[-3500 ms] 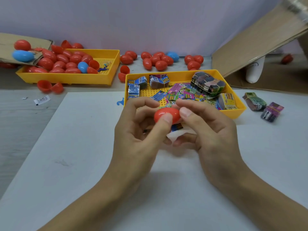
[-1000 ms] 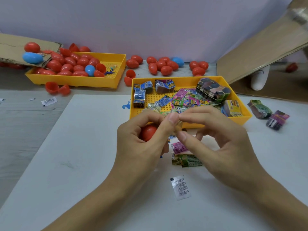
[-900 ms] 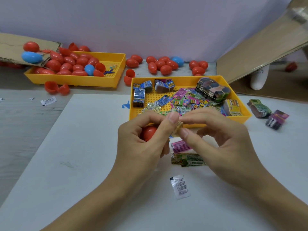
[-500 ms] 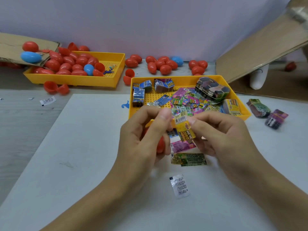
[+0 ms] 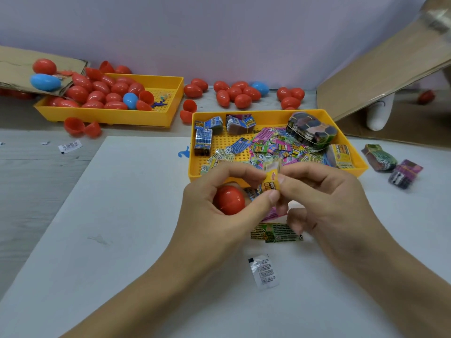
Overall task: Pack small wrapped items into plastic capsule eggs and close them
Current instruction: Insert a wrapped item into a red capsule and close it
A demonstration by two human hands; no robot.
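Observation:
My left hand point(image 5: 214, 211) cups a red capsule egg half point(image 5: 229, 200) in its palm and fingers, while its thumb and forefinger pinch a small yellow wrapped item point(image 5: 270, 181). My right hand point(image 5: 324, 198) pinches the same yellow item from the right side. Both hands hover over the white sheet point(image 5: 122, 215), just in front of the yellow tray point(image 5: 268, 113) that holds several colourful wrapped items. A green packet point(image 5: 275, 232) and a pink one lie on the sheet under my right hand. A small silver sachet point(image 5: 263, 272) lies nearer to me.
A second yellow tray point(image 5: 117, 115) at the back left holds several red eggs and a blue one. More eggs point(image 5: 241, 93) lie loose by the wall. Cardboard point(image 5: 380, 64) leans at the right. Two bundles of packets point(image 5: 390, 162) lie right of the near tray.
The egg, closed 3.5 s ago, is now held by my left hand alone. Loose packets and a sachet appeared on the sheet. Both hands have lifted the yellow item slightly.

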